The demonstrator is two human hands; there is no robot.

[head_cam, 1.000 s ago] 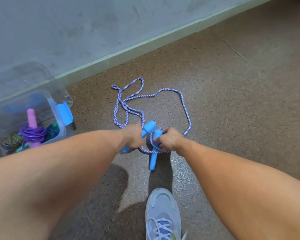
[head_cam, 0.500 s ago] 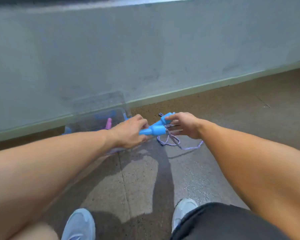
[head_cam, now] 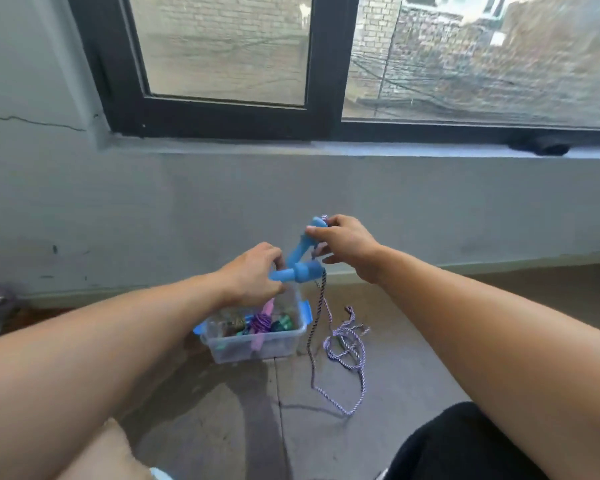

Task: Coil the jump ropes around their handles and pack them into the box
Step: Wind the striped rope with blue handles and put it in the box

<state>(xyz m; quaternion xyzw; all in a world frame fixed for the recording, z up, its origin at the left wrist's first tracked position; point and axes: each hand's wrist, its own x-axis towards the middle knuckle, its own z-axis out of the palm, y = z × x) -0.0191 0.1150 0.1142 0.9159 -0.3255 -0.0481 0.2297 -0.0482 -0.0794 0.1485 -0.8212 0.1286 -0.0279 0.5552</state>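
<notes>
Daylight through window point(head_cam: 465, 57), interior dimmer. Soft shadows on floor point(head_cam: 378, 445) below arms. Motion blur throughout; wide-angle bending at frame edges.

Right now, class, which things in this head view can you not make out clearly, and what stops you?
- Left hand fingers: hidden behind the blue handles.
- Clear box contents: tangled, too small beyond a purple coiled rope.
- Dark object on the window sill: blurred.
- Person's shoe: cut off by the bottom edge.
</notes>
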